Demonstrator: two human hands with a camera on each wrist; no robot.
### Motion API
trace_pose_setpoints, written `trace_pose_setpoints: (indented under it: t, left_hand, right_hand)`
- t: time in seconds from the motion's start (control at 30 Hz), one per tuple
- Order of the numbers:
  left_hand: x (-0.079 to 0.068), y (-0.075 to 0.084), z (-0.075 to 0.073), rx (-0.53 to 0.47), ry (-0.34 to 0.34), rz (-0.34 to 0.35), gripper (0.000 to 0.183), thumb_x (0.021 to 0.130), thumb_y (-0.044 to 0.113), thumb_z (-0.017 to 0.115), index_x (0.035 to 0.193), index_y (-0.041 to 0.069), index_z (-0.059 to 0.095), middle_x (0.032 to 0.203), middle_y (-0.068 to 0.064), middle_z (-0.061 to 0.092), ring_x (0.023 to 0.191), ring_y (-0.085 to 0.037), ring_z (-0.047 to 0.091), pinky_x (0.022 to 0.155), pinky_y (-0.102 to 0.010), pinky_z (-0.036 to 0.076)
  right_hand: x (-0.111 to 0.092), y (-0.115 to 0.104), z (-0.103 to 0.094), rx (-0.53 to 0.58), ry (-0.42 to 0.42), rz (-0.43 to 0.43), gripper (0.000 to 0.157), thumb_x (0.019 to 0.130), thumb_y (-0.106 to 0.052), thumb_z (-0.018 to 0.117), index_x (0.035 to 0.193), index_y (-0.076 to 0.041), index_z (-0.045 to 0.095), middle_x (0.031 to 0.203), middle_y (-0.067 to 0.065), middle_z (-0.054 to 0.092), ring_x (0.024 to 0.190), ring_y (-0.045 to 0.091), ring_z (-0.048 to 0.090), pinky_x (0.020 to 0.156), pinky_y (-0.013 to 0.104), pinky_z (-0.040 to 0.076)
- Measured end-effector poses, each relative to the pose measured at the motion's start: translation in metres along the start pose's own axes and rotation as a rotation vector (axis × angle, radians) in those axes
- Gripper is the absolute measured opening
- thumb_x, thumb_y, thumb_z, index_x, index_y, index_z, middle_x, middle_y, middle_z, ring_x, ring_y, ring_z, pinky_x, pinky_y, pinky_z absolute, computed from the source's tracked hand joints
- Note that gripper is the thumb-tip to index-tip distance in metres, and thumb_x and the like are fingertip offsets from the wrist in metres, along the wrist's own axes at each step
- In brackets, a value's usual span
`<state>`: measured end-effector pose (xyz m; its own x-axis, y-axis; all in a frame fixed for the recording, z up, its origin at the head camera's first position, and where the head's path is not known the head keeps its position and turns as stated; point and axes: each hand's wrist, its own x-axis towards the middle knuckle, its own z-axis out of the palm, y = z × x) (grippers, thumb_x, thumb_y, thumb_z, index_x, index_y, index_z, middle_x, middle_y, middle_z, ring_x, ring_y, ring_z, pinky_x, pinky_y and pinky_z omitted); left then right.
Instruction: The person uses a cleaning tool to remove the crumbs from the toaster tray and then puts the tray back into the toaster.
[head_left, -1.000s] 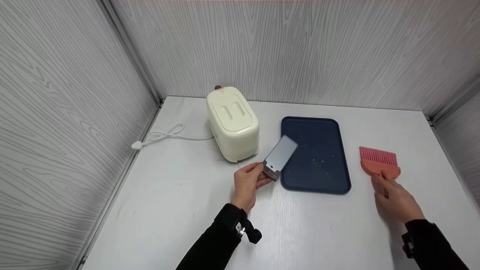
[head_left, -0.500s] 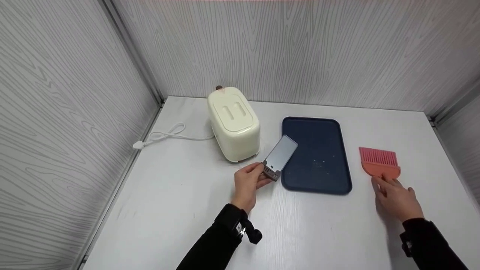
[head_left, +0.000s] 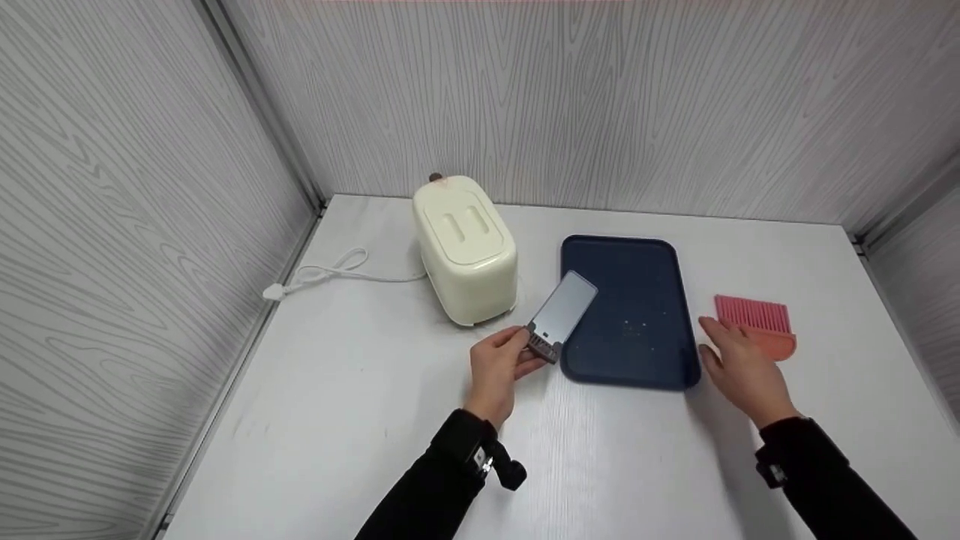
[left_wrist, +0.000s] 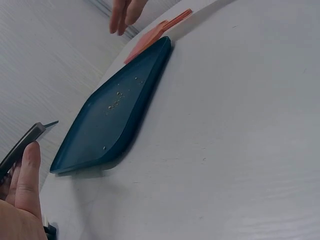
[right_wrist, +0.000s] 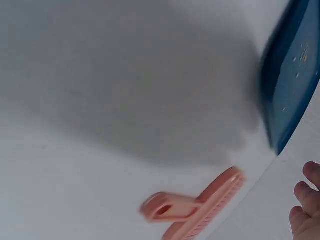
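My left hand (head_left: 495, 375) pinches the dark slotted end of a flat metal crumb tray (head_left: 564, 306). Its pale plate slants up over the left part of a navy serving tray (head_left: 622, 262). Small crumbs (left_wrist: 116, 102) are scattered on that tray's bottom. Beside the serving tray's right edge is my right hand (head_left: 750, 375), fingers extended, holding nothing. A coral-handled brush (head_left: 774, 342) with pink bristles lies on the table, partly covered by this hand in the head view. In the right wrist view the brush handle (right_wrist: 172, 206) shows fully, apart from the fingertips (right_wrist: 302, 190).
A cream toaster (head_left: 480, 289) with a lid on top stands left of the serving tray. Its white cord (head_left: 382, 277) and plug (head_left: 274, 291) lie on the table to the left. Grey wood-patterned panels (head_left: 585, 105) close off the back and sides.
My right hand has let go of the brush and moved left to the serving tray's right edge. The brush stays on the table. My left hand keeps holding the crumb tray in place.
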<state>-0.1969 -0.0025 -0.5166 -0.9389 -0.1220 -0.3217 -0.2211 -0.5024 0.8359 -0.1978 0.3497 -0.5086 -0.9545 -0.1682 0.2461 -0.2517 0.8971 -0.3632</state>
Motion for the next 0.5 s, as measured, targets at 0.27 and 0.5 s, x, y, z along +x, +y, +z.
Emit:
trace_pose_setpoints:
  t: [0.27,0.5]
  left_hand:
    - [-0.001,-0.002,0.003,-0.028,-0.013,0.001,0.024,0.094,0.002,0.067,0.113,-0.012,0.068,0.090,-0.023,0.075,0.075,-0.026,0.076,0.072,-0.038,0.066]
    - [-0.001,-0.004,0.008,-0.046,-0.015,0.010,0.023,0.093,0.001,0.067,0.112,-0.012,0.068,0.088,-0.021,0.074,0.071,-0.024,0.075,0.069,-0.036,0.066]
  right_hand:
    - [0.014,-0.069,0.023,0.216,-0.162,0.011,0.049,0.105,-0.021,0.058,0.148,0.000,0.050,0.140,0.025,0.059,0.123,0.039,0.062,0.102,0.058,0.052]
    - [0.019,-0.108,0.038,0.460,-0.295,0.142,0.055,0.106,-0.042,0.053,0.145,-0.003,0.056,0.138,0.017,0.063,0.128,0.034,0.060,0.104,0.054,0.053]
